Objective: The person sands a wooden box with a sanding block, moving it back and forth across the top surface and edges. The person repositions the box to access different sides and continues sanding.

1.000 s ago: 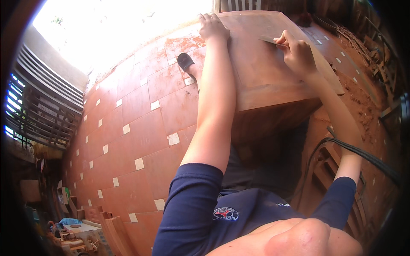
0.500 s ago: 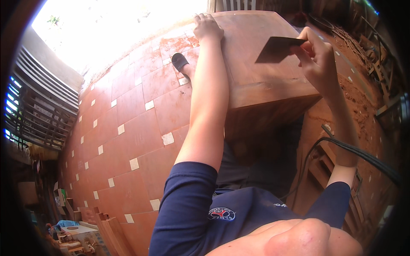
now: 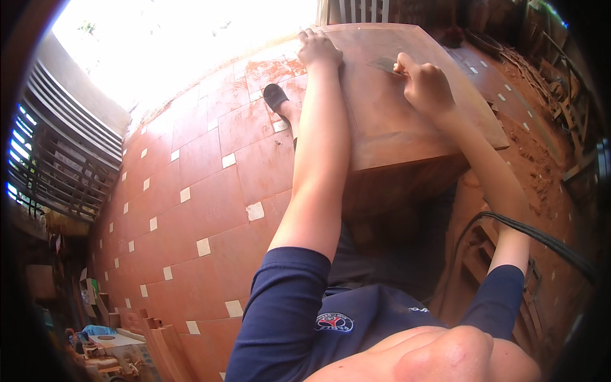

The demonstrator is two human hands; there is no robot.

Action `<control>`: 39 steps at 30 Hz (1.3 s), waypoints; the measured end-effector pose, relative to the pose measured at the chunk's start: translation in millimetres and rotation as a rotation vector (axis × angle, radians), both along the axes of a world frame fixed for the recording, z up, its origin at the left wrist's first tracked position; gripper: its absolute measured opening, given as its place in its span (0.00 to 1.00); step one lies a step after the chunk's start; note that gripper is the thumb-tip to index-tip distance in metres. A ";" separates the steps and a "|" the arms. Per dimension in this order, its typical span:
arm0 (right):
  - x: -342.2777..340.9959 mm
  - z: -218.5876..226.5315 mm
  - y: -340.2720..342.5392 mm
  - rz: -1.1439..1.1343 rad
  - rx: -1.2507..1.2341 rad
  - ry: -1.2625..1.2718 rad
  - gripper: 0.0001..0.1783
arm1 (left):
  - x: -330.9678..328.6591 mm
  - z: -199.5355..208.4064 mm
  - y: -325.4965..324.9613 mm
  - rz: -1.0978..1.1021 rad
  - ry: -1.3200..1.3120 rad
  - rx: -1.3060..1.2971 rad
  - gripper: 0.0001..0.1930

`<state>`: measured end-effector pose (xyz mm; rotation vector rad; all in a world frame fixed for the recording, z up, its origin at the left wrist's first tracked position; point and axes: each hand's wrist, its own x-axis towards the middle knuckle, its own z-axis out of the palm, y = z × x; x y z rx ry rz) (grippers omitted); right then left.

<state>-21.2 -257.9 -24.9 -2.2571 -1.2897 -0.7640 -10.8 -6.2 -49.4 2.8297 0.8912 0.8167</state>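
Note:
In front of me stands a wooden box-like piece [image 3: 407,141] with a broad, smooth reddish-brown top. My left hand [image 3: 320,51] rests at the far left edge of that top, its fingers apart and slightly bent. Over the right half of the top, my right hand [image 3: 425,86] pinches a thin flat scraper [image 3: 384,64] between thumb and fingers. The scraper is tilted low against the wood, and much of it is hidden by the fingers. Whether its edge touches the surface is hard to tell.
A foot in a dark slipper [image 3: 275,97] is on the red tiled floor [image 3: 210,191] left of the box. Black cables [image 3: 541,237] hang by my right arm. Wood pieces [image 3: 168,350] stand at lower left. Sticks and timber [image 3: 541,70] lie at far right.
My right hand has come down and leftward with the scraper, from above the box to its top. The scraper has turned from broad face to a flatter angle. The left hand stays at the edge.

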 end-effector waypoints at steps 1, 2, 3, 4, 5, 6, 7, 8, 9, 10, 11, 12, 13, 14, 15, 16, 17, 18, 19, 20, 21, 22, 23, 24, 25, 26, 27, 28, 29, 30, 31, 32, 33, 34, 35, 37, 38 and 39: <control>-15.6 2.0 -14.1 0.049 -0.002 -0.004 0.12 | 2.4 -0.6 -2.5 -0.007 -0.019 0.001 0.26; -32.2 2.6 -24.4 0.111 0.004 -0.009 0.12 | 2.6 -1.8 -0.5 -0.002 -0.039 0.011 0.26; -54.0 7.7 -36.7 0.174 0.056 0.000 0.11 | 3.0 -2.0 -0.8 0.007 -0.028 0.049 0.26; -75.5 14.3 -48.5 0.245 0.106 0.005 0.10 | 2.0 -1.9 0.3 0.023 -0.021 0.086 0.26; -88.3 16.1 -61.3 0.261 0.119 0.015 0.09 | 2.8 -2.7 -0.2 0.039 -0.011 0.123 0.26; -98.4 20.4 -75.4 0.272 0.128 0.023 0.07 | 5.4 -3.7 -2.8 0.034 -0.022 0.137 0.27; -108.6 30.1 -88.2 0.250 0.132 0.100 0.06 | 6.4 -4.6 -3.6 0.035 -0.032 0.152 0.27; -118.6 42.4 -101.5 0.221 0.139 0.177 0.06 | 8.5 -5.7 -4.8 0.031 -0.041 0.170 0.28; -122.3 53.4 -109.8 0.198 0.153 0.253 0.06 | 10.1 -5.8 -2.5 0.040 -0.033 0.161 0.28; -119.6 61.8 -112.6 0.175 0.222 0.263 0.07 | 12.2 -6.7 0.0 0.046 -0.024 0.153 0.29; -112.6 71.2 -112.2 0.207 0.233 0.299 0.08 | 11.9 -8.1 4.3 0.057 -0.015 0.145 0.29; -103.3 79.2 -109.3 0.230 0.245 0.333 0.08 | 11.6 -9.1 5.2 0.062 -0.013 0.151 0.29; -93.6 80.6 -104.5 0.192 0.257 0.290 0.09 | 11.5 -9.7 1.0 0.056 -0.012 0.155 0.29; -79.5 79.5 -96.3 0.160 0.268 0.247 0.09 | 10.9 -9.7 -1.1 0.056 -0.011 0.159 0.30; -56.2 75.4 -82.9 0.074 0.208 0.065 0.09 | 6.6 -7.5 3.9 0.067 -0.006 0.155 0.30; -40.8 72.9 -62.9 0.151 0.276 -0.059 0.08 | 5.9 -5.8 3.1 0.062 -0.003 0.143 0.30; -25.9 70.8 -50.2 0.049 0.241 -0.100 0.07 | 7.3 -4.2 0.4 0.049 -0.001 0.129 0.30; 3.1 57.9 -34.2 0.012 0.237 -0.130 0.07 | 7.2 -3.6 3.1 0.057 -0.006 0.137 0.30; 30.7 48.7 -26.5 -0.031 0.189 -0.071 0.08 | 11.6 -4.9 -3.0 0.042 -0.012 0.135 0.29; 43.9 46.4 -12.0 -0.105 0.140 -0.056 0.08 | 11.3 -4.6 -2.4 0.046 -0.014 0.140 0.29; 53.8 43.5 1.3 -0.182 0.096 -0.036 0.08 | 11.2 -3.4 -1.6 0.051 -0.030 0.146 0.29; 63.8 40.1 12.0 -0.196 0.076 -0.052 0.07 | 10.7 -4.8 -3.1 0.053 -0.044 0.146 0.29; 73.1 36.9 19.5 -0.215 0.056 -0.068 0.07 | 11.1 -5.7 -5.7 0.050 -0.058 0.144 0.29; 76.7 32.5 29.9 -0.222 0.031 -0.085 0.07 | 9.2 -6.5 -3.3 0.050 -0.060 0.122 0.28; 78.0 25.7 34.4 -0.147 0.072 -0.130 0.07 | 9.2 -6.2 -3.0 0.044 -0.062 0.100 0.28; 78.8 20.3 30.2 -0.119 -0.013 -0.139 0.09 | 10.5 -5.5 -4.8 0.032 -0.065 0.077 0.28; 74.0 15.9 27.7 -0.081 -0.101 -0.148 0.11 | 9.9 -5.5 -2.9 0.032 -0.060 0.080 0.28; 64.0 13.8 26.8 -0.037 -0.186 -0.160 0.13 | 9.6 -5.3 1.3 0.037 -0.055 0.085 0.29; 50.9 8.0 21.7 -0.033 -0.218 -0.175 0.15 | 9.6 -5.7 3.6 0.038 -0.050 0.090 0.29; 35.5 6.4 11.4 -0.006 -0.206 -0.173 0.15 | 11.1 -6.5 2.6 0.042 -0.054 0.093 0.29; 20.3 4.9 -0.9 0.018 -0.196 -0.166 0.14 | 11.8 -8.5 -0.2 0.041 -0.054 0.095 0.29; 1.4 8.9 -11.2 0.052 -0.185 -0.169 0.14 | 10.6 -8.4 0.3 0.052 -0.061 0.097 0.29; -23.5 18.5 -23.4 0.112 -0.144 -0.139 0.13 | 10.8 -7.8 -0.8 0.046 -0.065 0.086 0.29; -47.4 31.2 -33.0 0.187 -0.097 -0.110 0.12 | 9.0 -7.0 3.5 0.055 -0.068 0.081 0.29; -64.6 42.1 -48.8 0.241 -0.107 -0.028 0.10 | 10.1 -8.0 2.1 0.046 -0.066 0.075 0.28; -84.2 59.9 -77.8 0.326 -0.076 0.134 0.06 | 10.9 -10.4 4.4 0.052 -0.075 0.078 0.28; -91.5 69.5 -94.0 0.341 -0.047 0.210 0.05 | 13.0 -10.9 1.8 0.047 -0.085 0.072 0.28; -94.0 75.7 -106.3 0.353 -0.009 0.292 0.06 | 14.6 -11.3 -0.8 0.038 -0.091 0.098 0.28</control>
